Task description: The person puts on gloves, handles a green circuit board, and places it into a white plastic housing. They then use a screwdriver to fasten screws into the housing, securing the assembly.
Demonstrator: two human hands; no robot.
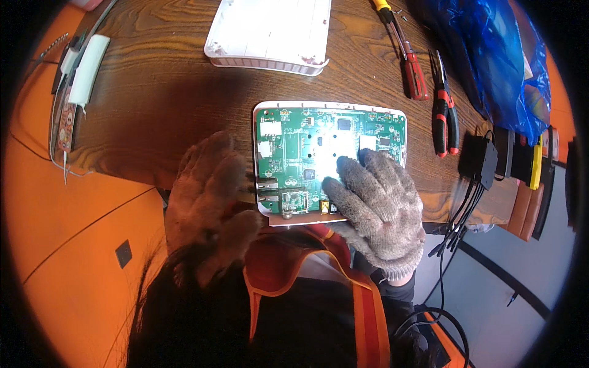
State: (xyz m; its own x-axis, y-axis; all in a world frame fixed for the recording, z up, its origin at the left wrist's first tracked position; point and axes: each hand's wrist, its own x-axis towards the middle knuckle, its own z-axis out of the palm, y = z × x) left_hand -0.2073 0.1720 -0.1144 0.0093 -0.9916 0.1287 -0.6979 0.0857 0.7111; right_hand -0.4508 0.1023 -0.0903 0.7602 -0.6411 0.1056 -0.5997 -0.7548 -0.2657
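A green circuit board (294,153) lies face up in a white plastic casing half (392,111) at the table's near edge. Glare hides the board's middle. My right hand (386,199), in a grey knitted glove, holds the near right part: fingers over the board, thumb at the casing's front rim. Its thumb tip is hidden. Just left of the casing, my left hand (208,190) is open in shadow, also gloved, fingers stretched and thumb apart, with nothing in it. Metal sockets (268,190) line the board's left side near that thumb.
Beyond the board sits a white casing shell (270,30). To the right lie a red-handled screwdriver (416,76), red-and-black pliers (443,116) and a blue plastic bag (491,55). A black cable box (478,161) sits at the right edge; a white strip (89,70) lies far left.
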